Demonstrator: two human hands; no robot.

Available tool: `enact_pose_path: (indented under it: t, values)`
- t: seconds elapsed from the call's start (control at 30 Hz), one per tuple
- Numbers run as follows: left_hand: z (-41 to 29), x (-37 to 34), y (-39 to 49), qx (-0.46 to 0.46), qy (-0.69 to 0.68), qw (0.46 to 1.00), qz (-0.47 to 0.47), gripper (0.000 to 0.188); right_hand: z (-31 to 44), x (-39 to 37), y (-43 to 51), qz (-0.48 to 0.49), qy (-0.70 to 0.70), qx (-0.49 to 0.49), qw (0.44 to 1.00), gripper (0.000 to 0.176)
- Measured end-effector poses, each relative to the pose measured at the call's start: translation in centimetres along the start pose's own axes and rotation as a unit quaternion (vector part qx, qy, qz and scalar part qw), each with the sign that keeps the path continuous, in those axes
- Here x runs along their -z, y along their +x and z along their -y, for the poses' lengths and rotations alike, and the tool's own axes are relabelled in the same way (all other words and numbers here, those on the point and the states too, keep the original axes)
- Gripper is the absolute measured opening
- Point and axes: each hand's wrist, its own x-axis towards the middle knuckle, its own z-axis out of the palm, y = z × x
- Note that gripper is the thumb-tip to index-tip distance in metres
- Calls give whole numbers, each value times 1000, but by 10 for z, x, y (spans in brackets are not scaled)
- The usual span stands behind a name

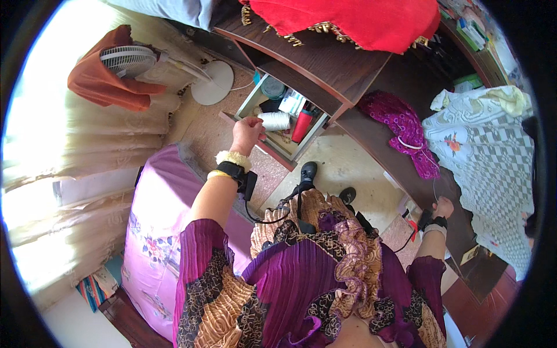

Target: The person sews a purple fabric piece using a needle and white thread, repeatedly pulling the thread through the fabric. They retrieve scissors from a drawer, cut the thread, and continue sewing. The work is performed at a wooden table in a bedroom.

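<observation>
My left hand (247, 134) is at the front panel of an open drawer (278, 157), its fingers curled over the panel's top edge. Whether it grips the panel I cannot tell. Inside the drawer lie a spool of white thread (275, 121), a red cylinder (301, 126), a round dark-lidded container (273, 87) and a white box (292, 102). Over on the right, my right hand (443, 207) has its fingers closed on a thin white cord (435, 187). That cord runs up to a white loop (410, 143) lying on a purple patterned cloth (391, 114).
Red cloth with gold trim (348, 21) covers part of the dark wooden desk (313, 56). A pedestal fan (128, 60), draped in orange cloth (109, 89), stands left by the curtains (130, 126). A pink-covered bed (161, 209) is beside me. White lace cloth (474, 143) hangs at right.
</observation>
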Motion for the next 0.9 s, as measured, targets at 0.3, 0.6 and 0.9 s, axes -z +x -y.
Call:
enact_pose_path:
  t: [0.3, 0.6, 0.9]
  values:
    - [-6, -7, -2, -12, 49, 998, 34, 18, 7, -1, -15, -7, -18, 21, 1000, 16]
    - [34, 29, -23, 81, 101, 991, 29, 21, -12, -10, 3, 14, 29, -12, 999, 12]
    - [30, 14, -38, 90, 82, 988, 98, 21, -18, -16, -7, -71, -146, 217, 963, 15]
